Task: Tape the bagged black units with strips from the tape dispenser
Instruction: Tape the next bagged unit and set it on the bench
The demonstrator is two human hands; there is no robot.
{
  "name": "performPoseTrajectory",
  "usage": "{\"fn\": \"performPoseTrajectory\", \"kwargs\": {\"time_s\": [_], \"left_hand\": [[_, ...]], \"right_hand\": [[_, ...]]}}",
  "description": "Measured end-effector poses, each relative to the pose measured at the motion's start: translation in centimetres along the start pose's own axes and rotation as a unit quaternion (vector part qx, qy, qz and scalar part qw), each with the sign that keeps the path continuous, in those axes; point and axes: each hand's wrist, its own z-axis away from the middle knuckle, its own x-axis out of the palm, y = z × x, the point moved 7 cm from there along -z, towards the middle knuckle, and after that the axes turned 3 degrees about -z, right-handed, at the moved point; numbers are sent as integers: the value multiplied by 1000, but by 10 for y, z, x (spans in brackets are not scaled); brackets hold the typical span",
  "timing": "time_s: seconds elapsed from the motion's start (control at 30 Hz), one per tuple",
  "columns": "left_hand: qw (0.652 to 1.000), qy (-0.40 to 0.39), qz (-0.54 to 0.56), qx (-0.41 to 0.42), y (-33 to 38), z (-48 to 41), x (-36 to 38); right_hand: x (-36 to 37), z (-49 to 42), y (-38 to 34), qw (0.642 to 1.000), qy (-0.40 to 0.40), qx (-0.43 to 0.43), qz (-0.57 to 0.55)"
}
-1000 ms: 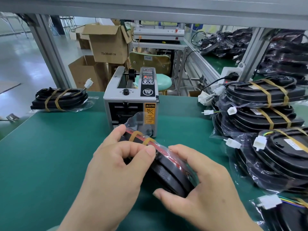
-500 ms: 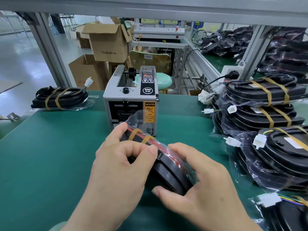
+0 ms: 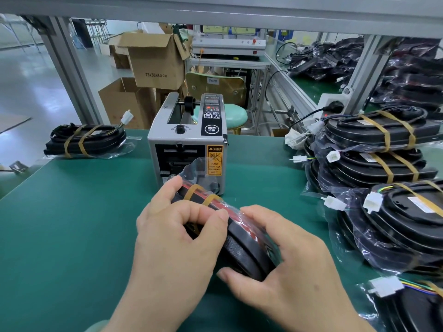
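Observation:
A bagged black unit (image 3: 242, 245) stands on its edge on the green mat, tilted, just in front of the grey tape dispenser (image 3: 189, 142). Two tan tape strips (image 3: 201, 192) wrap over its far end. My left hand (image 3: 177, 238) grips the unit's upper edge from the left, thumb and fingers curled over it. My right hand (image 3: 285, 264) cups the near right side, thumb under the lower edge. The dispenser's outlet is partly hidden behind the bag.
Taped bagged units are stacked at the right (image 3: 383, 149), with more bagged units nearer (image 3: 407, 224). One taped unit (image 3: 88, 140) lies at the far left of the green mat (image 3: 72, 224). Cardboard boxes (image 3: 153, 61) and an aluminium frame post (image 3: 72, 75) stand behind.
Both hands keep their hold on the unit; it has hardly moved, only tilted slightly in place.

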Motion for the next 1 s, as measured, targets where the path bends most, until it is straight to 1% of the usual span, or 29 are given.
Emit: {"fn": "performPoseTrajectory", "kwargs": {"time_s": [0.13, 0.23, 0.27, 0.33, 0.43, 0.57, 0.63, 0.67, 0.73, 0.83, 0.9, 0.93, 0.97, 1.0], "left_hand": [[999, 33, 26, 11, -8, -5, -1], [989, 49, 137, -28, -22, -13, 0], [985, 53, 159, -36, -24, -15, 0], [988, 62, 140, -28, -24, -16, -1], [998, 56, 28, 3, -17, -14, -1], [998, -4, -46, 32, -13, -14, 6], [994, -32, -89, 49, -11, -15, 10], [993, -31, -100, 52, -11, -16, 10], [995, -1, -86, 48, -15, -24, 2], [998, 41, -2, 49, -19, -36, -10], [996, 57, -7, 69, -18, -37, -16], [994, 60, -20, 92, -11, -36, -19], [992, 37, -37, 118, -8, -32, -22], [987, -7, -46, 156, 7, -30, -19]], "right_hand": [[1, 0, 0, 1000, 4, -1, 4], [2, 1, 0, 1000, 3, -3, 5], [3, 1, -1, 1000, 3, -5, 7], [3, 1, -1, 1000, 8, -6, 12], [1, 1, 0, 1000, 17, -3, 18], [6, 1, 1, 999, -9, -1, 49], [6, 0, 0, 999, 2, -6, 53], [5, 0, 0, 999, 10, -2, 51], [5, -1, 0, 999, 17, 5, 46], [4, -2, -3, 998, 21, -3, 58], [5, -4, -6, 997, 0, 2, 76], [5, -5, -6, 996, -16, 8, 84], [5, -7, -4, 995, -38, 26, 83], [4, -9, -2, 994, -60, 53, 70]]}}
